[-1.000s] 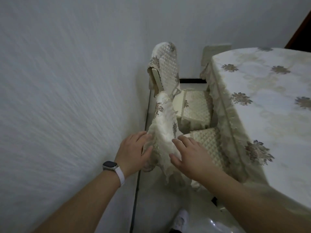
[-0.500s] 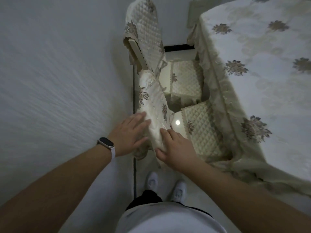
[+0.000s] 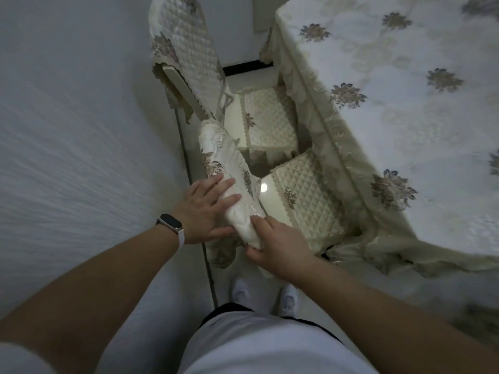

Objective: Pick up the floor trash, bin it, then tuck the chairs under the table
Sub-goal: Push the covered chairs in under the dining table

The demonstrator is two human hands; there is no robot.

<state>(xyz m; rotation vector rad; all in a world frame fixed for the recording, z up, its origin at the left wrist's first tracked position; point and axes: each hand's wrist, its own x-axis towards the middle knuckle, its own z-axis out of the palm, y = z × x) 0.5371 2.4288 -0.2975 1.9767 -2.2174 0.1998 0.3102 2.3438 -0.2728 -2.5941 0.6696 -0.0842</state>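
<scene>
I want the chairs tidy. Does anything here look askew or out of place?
Yes. The far chair's cover sits askew: its lower edge hangs crooked, and the bare frame shows beneath it. Nothing else stands out.

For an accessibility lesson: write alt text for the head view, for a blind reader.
The left hand lies flat on the cloth-covered near chair and the right hand grips its back, beside a table under floral cloth; a second chair stands beyond.
</scene>
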